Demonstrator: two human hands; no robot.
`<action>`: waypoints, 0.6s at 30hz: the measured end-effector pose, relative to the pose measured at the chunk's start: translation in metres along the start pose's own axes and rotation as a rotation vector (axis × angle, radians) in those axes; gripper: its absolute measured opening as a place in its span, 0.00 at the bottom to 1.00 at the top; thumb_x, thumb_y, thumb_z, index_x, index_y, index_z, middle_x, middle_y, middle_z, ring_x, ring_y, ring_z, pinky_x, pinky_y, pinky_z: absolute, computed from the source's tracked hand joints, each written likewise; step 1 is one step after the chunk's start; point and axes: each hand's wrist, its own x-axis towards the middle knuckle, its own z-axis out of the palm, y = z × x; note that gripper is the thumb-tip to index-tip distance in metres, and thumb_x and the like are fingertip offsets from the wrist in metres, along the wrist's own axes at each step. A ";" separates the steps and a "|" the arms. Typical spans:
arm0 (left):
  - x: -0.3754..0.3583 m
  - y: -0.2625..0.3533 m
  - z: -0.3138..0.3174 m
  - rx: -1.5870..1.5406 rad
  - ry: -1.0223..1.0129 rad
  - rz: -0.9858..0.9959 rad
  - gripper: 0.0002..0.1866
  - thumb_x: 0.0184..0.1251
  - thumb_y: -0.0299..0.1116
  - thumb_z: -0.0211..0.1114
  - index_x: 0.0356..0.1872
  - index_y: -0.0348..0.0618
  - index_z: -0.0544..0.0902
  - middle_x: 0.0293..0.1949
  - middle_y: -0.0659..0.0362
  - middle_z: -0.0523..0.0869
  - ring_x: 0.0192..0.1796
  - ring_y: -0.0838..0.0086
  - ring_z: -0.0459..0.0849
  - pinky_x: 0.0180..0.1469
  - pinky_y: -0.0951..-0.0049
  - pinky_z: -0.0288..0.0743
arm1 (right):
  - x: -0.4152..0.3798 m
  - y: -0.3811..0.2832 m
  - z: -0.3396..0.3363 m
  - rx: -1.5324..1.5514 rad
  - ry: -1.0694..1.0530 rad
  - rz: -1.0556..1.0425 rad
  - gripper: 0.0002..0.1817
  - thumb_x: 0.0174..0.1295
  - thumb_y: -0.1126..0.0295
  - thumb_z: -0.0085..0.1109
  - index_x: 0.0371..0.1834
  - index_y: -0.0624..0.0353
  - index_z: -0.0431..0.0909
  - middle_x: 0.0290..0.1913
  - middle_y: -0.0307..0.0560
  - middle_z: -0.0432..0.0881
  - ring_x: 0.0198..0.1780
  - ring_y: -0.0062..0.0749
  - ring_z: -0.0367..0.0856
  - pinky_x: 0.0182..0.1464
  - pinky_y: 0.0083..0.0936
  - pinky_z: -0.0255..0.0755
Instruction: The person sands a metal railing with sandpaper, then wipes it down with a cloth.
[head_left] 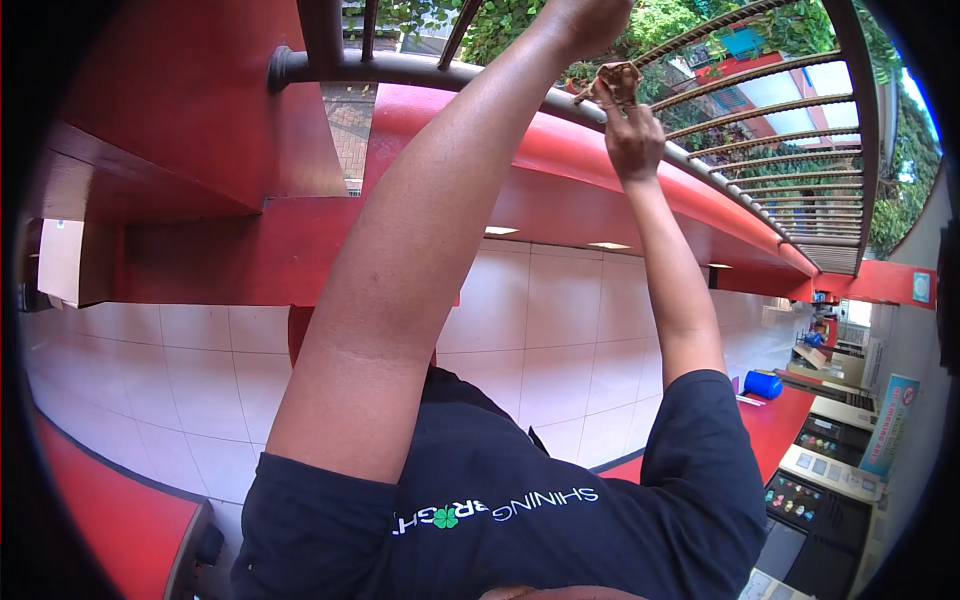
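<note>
Pinching brown cloth in right hand by rail — bunched, likely for grip. Cannot tell fingers of left hand — cropped.

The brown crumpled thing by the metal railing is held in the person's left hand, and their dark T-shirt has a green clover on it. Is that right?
Wrong hand: the head view shows the brown crumpled thing in the right hand, not the left hand. It is by the metal railing, and the dark T-shirt does have a green clover.

two hands, one brown cloth, one blue container, one shirt
</note>
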 end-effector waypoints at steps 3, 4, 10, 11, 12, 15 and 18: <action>0.000 0.000 0.004 -0.014 0.004 0.038 0.12 0.81 0.34 0.54 0.32 0.45 0.73 0.26 0.66 0.70 0.29 0.77 0.69 0.31 0.66 0.63 | -0.015 -0.008 0.012 0.081 -0.080 -0.118 0.34 0.65 0.75 0.57 0.71 0.22 0.78 0.81 0.31 0.67 0.29 0.24 0.74 0.28 0.21 0.75; 0.001 -0.001 0.002 -0.001 -0.001 0.055 0.12 0.81 0.34 0.54 0.32 0.45 0.74 0.26 0.66 0.71 0.29 0.77 0.69 0.31 0.66 0.63 | -0.005 -0.003 0.005 0.010 -0.050 -0.083 0.34 0.65 0.75 0.57 0.70 0.21 0.79 0.81 0.32 0.67 0.30 0.24 0.75 0.29 0.21 0.75; 0.003 -0.007 0.001 0.014 -0.017 0.079 0.12 0.80 0.33 0.54 0.32 0.44 0.75 0.26 0.65 0.71 0.30 0.77 0.70 0.32 0.66 0.63 | -0.009 -0.020 0.011 0.214 -0.063 -0.018 0.32 0.64 0.74 0.58 0.67 0.20 0.82 0.83 0.32 0.62 0.33 0.27 0.77 0.34 0.28 0.79; 0.004 -0.007 0.000 0.021 -0.020 0.089 0.12 0.80 0.34 0.54 0.32 0.45 0.75 0.26 0.65 0.71 0.30 0.77 0.70 0.32 0.66 0.63 | -0.012 -0.014 0.011 0.211 -0.063 -0.019 0.32 0.64 0.74 0.58 0.67 0.20 0.82 0.83 0.32 0.62 0.33 0.27 0.77 0.34 0.28 0.79; 0.003 -0.003 0.001 0.022 -0.017 0.094 0.12 0.80 0.34 0.54 0.32 0.45 0.75 0.26 0.65 0.71 0.30 0.77 0.70 0.32 0.66 0.63 | -0.002 -0.009 -0.002 0.123 -0.067 0.004 0.32 0.64 0.74 0.59 0.67 0.20 0.81 0.83 0.32 0.63 0.33 0.27 0.77 0.34 0.27 0.79; -0.002 0.006 0.000 0.010 0.038 0.041 0.13 0.81 0.35 0.54 0.31 0.45 0.75 0.26 0.65 0.71 0.30 0.77 0.70 0.32 0.67 0.64 | 0.004 -0.005 -0.007 -0.052 0.060 0.152 0.30 0.65 0.75 0.59 0.65 0.22 0.83 0.83 0.31 0.62 0.33 0.27 0.76 0.31 0.23 0.79; -0.001 0.005 0.000 -0.005 -0.016 0.017 0.12 0.81 0.36 0.54 0.34 0.46 0.76 0.26 0.65 0.72 0.30 0.78 0.70 0.32 0.68 0.64 | -0.010 -0.020 0.006 0.097 -0.062 -0.072 0.30 0.68 0.74 0.57 0.67 0.21 0.82 0.85 0.47 0.58 0.34 0.26 0.77 0.29 0.23 0.77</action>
